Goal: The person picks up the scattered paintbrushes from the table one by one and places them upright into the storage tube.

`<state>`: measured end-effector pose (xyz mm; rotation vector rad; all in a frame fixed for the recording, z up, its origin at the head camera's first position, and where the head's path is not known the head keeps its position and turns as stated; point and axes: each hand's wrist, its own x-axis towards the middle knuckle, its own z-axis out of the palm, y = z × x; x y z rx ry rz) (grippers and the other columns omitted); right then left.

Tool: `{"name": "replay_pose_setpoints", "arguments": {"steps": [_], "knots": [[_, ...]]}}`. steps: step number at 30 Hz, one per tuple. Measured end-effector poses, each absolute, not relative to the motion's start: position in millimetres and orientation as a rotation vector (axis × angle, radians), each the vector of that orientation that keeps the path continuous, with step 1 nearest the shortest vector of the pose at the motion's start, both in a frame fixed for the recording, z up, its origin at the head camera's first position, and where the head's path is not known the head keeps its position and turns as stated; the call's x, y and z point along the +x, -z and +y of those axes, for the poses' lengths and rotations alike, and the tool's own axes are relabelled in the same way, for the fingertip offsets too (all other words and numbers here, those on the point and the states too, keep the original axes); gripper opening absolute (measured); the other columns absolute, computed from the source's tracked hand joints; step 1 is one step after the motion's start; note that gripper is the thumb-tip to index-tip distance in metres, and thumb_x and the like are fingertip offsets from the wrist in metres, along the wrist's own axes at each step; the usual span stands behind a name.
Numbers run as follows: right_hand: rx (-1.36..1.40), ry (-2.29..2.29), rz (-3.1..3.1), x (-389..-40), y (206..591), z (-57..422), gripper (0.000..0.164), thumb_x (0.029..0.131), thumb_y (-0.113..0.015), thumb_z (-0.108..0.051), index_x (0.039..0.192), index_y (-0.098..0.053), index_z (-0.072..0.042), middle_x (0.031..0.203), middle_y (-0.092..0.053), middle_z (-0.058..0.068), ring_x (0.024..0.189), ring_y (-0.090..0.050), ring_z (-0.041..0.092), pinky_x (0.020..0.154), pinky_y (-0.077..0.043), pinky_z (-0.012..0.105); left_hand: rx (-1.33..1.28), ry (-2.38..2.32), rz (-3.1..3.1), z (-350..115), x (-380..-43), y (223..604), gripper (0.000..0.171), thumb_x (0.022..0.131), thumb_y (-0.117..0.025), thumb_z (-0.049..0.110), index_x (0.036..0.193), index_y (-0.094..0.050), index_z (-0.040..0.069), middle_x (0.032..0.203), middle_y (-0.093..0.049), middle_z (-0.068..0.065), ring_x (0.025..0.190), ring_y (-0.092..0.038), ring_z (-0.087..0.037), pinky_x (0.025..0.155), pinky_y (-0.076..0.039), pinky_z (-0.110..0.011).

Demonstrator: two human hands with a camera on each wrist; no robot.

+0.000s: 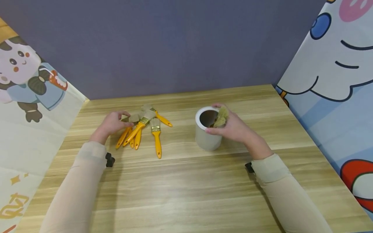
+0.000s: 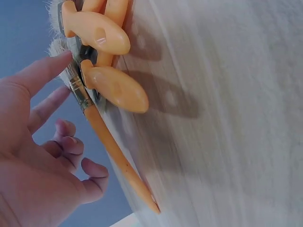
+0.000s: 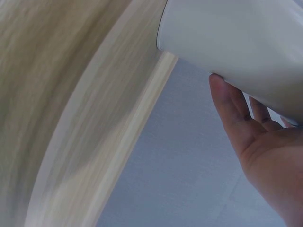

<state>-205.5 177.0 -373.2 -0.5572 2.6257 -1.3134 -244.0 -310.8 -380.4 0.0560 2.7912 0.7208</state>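
My left hand (image 1: 113, 123) is at the left end of a pile of paintbrushes (image 1: 133, 133) with yellow-orange handles and pale bristles. Thumb and index finger stretch out on either side of one brush's bristles, with a gap between them, in the left wrist view. That paintbrush (image 2: 113, 144) has its handle slanting down to the table. On the right, my right hand (image 1: 234, 127) grips a white cylindrical can (image 1: 207, 139) by its upper side, thumb at the near rim and fingers round the far side. Bristles (image 1: 221, 117) poke up from the can beside the palm; the rest is hidden inside.
One paintbrush (image 1: 157, 142) lies a little right of the pile, handle toward me. Another brush handle (image 1: 164, 119) points right behind it. The wood-grain table (image 1: 180, 191) meets a grey-blue wall (image 1: 175, 48), and cartoon panels stand at both sides.
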Motion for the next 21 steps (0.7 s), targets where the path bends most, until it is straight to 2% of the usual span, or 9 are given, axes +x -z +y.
{"name": "replay_pose_setpoints", "arguments": {"steps": [7,14,21], "knots": [[-0.549,1.307,2.62,-204,374,176,0.105,0.084,-0.09,-0.042,0.165,-0.03,-0.014,0.154,-0.055,0.015,0.145,-0.051,0.039,0.12,-0.037,0.065,0.031,-0.71,2.753,-313,-248,382,0.068,0.101,-0.073,0.037,0.155,-0.048,0.002,0.157,-0.037,-0.044,0.146,-0.038,-0.06,0.118,-0.035,-0.072],[-0.553,1.32,2.611,-205,374,177,0.106,0.084,-0.091,-0.041,0.165,-0.029,-0.013,0.152,-0.056,0.015,0.142,-0.053,0.039,0.119,-0.039,0.065,0.076,-0.675,2.76,-317,-254,386,0.068,0.098,-0.076,0.036,0.152,-0.052,0.002,0.157,-0.04,-0.042,0.147,-0.039,-0.058,0.119,-0.034,-0.071],[-0.547,1.305,2.61,-207,373,177,0.106,0.085,-0.091,-0.041,0.166,-0.028,-0.013,0.152,-0.056,0.015,0.143,-0.053,0.039,0.119,-0.038,0.065,0.063,-0.702,2.773,-316,-256,381,0.065,0.099,-0.074,0.041,0.149,-0.056,0.003,0.161,-0.037,-0.04,0.149,-0.035,-0.059,0.12,-0.031,-0.074]]}}
